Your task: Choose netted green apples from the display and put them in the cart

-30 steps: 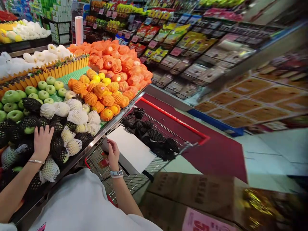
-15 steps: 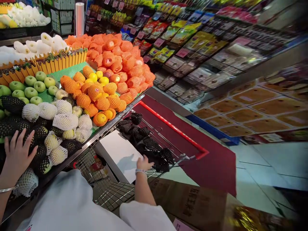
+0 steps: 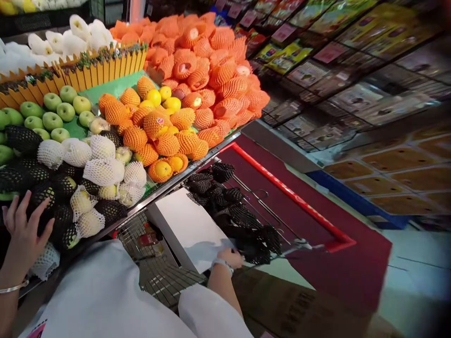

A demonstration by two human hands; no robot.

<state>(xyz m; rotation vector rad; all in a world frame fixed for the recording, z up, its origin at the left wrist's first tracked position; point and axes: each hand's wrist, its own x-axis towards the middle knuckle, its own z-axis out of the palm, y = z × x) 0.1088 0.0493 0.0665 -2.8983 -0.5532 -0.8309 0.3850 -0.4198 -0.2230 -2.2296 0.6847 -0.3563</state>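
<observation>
My left hand (image 3: 26, 230) rests with spread fingers on fruit in black foam nets (image 3: 44, 195) at the left edge of the display. Beside it lie pale fruits in white nets (image 3: 102, 171). My right hand (image 3: 229, 257) is at the near right corner of a white box (image 3: 188, 220) on the shopping cart, next to a heap of empty black foam nets (image 3: 243, 213). Its fingers look curled, and whether they grip anything is hidden.
Green apples (image 3: 52, 120), orange-netted fruits (image 3: 155, 124) and red-orange netted fruits (image 3: 211, 70) fill the display. The red cart handle (image 3: 285, 188) crosses the right side. Cardboard boxes (image 3: 282, 300) stand at the lower right, shelves of packets beyond.
The view has shifted, so the display and cart sit further right. My right hand has curled and moved a little toward the box's corner. My left hand remains spread on the black-netted fruit.
</observation>
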